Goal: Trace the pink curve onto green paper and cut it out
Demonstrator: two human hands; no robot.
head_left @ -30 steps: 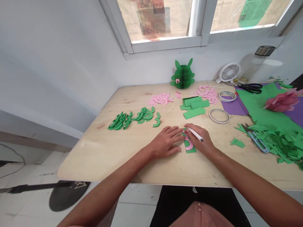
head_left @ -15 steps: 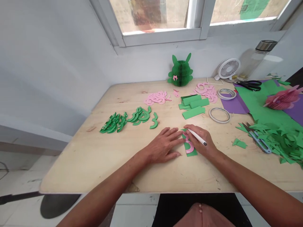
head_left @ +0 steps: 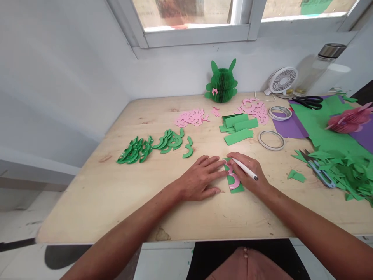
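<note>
Near the middle of the wooden table (head_left: 122,194), held the left hand (head_left: 199,179) spread against the left edge of a green strip (head_left: 240,189) beneath a pink curved cutout (head_left: 237,181), pinched a white pen (head_left: 245,168) in the right hand (head_left: 255,166), and probably risked shifting the cutout through uneven pressure.

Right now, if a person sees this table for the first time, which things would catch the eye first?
Probably first the green paper figure with two ear-like shapes, standing at the back of the table. Next may come the large heap of green scraps at the right. In front, the right hand holds a white pen by a pink shape on a green strip, the left hand spread at its left.
</note>
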